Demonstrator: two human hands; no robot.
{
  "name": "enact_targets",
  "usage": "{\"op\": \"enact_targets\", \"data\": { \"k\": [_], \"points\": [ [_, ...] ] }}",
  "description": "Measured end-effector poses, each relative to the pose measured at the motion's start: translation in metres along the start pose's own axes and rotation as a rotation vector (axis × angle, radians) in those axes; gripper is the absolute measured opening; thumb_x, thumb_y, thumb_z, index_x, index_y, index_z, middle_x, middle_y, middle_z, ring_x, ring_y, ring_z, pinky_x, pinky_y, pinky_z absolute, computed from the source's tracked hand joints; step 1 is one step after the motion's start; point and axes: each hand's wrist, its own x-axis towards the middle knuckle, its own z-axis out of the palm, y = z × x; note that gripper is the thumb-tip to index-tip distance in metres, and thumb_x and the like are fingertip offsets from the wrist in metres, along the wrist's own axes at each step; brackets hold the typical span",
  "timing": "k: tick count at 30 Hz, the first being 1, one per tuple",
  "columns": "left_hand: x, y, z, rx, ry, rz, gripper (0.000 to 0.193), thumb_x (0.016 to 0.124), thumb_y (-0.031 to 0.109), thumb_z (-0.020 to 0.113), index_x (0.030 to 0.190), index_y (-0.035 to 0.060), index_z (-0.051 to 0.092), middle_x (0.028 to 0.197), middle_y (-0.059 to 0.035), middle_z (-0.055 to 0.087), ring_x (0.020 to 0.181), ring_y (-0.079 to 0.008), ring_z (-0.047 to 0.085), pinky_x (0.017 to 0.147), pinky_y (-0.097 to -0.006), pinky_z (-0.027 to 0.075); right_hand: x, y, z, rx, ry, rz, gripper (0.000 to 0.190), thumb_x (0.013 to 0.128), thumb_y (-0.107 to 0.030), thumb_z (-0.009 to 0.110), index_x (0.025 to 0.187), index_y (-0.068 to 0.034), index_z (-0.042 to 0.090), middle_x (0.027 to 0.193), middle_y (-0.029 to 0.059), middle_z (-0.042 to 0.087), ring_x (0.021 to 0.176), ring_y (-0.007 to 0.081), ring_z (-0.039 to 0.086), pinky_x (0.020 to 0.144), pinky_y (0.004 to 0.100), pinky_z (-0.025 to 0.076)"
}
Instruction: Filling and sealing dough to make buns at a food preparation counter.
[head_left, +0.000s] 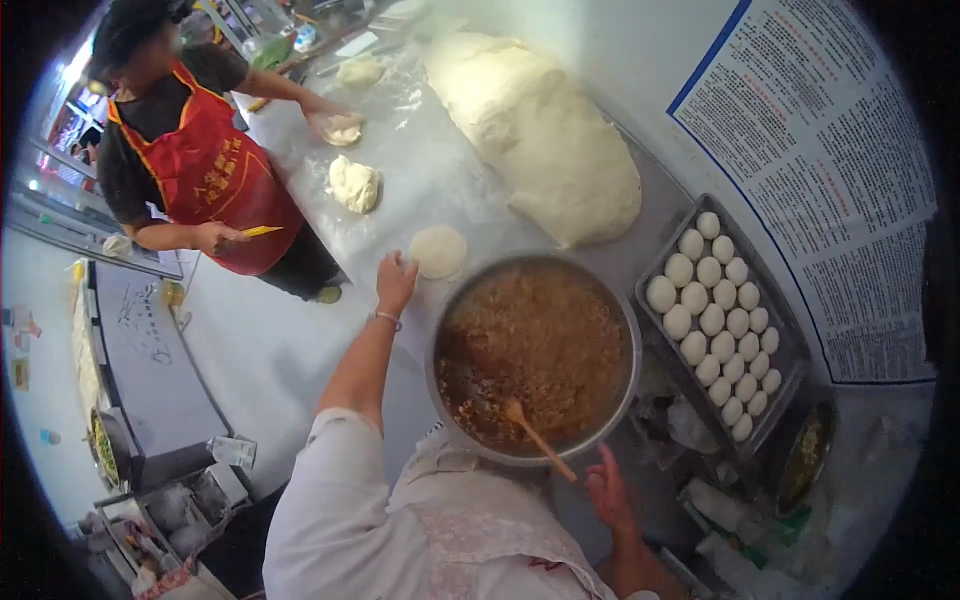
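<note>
My left hand is at the near-left edge of a flat round of dough on the worktop. Whether its fingers pinch the dough's edge I cannot tell. In front of my body stands a large metal bowl of brown minced filling. A wooden spoon rests in it, handle over the near rim. My right hand is just right of the handle's end, apart from it, index finger extended, holding nothing visible. Beyond the bowl spreads a big slab of dough.
On the right, a dark metal tray carries several rows of white round balls. A co-worker in a red apron touches a dough piece and holds a yellow tool. Another dough lump lies between us.
</note>
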Motion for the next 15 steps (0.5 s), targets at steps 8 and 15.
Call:
{"op": "enact_targets", "data": {
  "k": [8,15],
  "points": [
    [0.047,0.049,-0.019,-0.013,-0.462,-0.231,0.043,0.072,0.037,0.078,0.095,0.0014,0.067,0.100,-0.0174,0.066,0.098,-0.0345,0.060,0.084,-0.0422,0.048,0.007,-0.089,0.075,-0.610,0.004,-0.210,0.048,0.093,-0.016,0.059,0.139,-0.009,0.045,0.105,0.0165,0.062,0.093,0.0358,0.063,0.078,0.0464,0.051],
    [0.036,0.031,0.005,0.317,-0.147,0.291,0.027,0.072,0.022,0.075,0.088,0.0017,0.068,0.107,-0.0174,0.068,0.090,-0.0335,0.066,0.076,-0.0406,0.052,0.033,-0.120,0.085,-1.073,0.007,-0.213,0.029,0.091,-0.014,0.058,0.120,-0.010,0.055,0.083,0.0131,0.059,0.075,0.0310,0.063,0.060,0.0467,0.050]
  ]
}}
